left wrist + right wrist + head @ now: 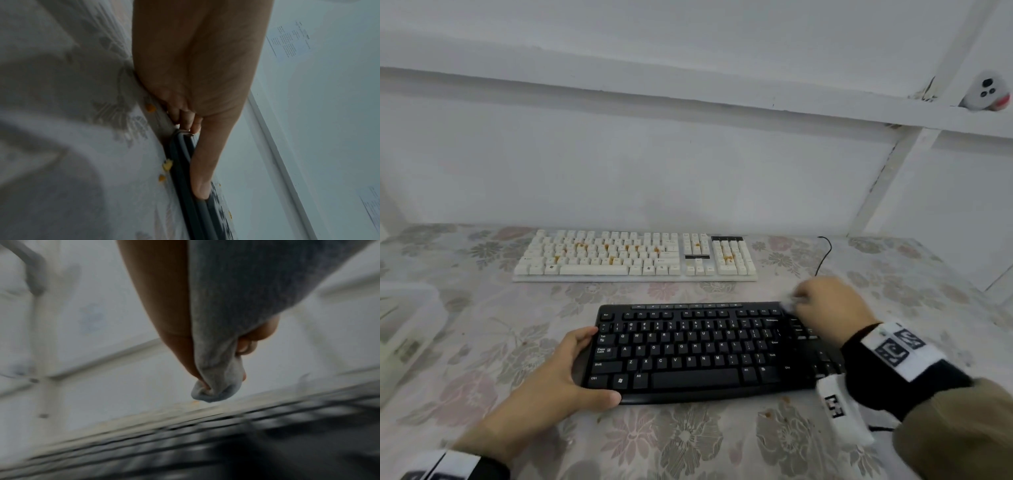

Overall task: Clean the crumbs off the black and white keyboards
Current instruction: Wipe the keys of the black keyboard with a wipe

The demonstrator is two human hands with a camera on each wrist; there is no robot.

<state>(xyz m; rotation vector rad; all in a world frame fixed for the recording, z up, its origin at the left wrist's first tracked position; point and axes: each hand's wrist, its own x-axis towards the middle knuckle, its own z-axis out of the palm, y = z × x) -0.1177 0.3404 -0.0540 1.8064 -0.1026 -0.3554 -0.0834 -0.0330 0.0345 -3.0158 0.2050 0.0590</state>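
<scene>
Right hand [822, 301] pinches cloth [216, 382] over black keyboard [688, 349] at table's near edge — left hand [561, 370] clamps its end, steadying; white keyboard [633, 255] at far edge, crumbs remaining.

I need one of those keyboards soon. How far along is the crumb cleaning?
Done: most keys of the black keyboard look crumb-free. In hand: the left hand grips its left end while the right hand pinches a pale grey cloth at its far right corner. Left: orange crumbs across the white keyboard, and a few on the floral tablecloth.
</scene>
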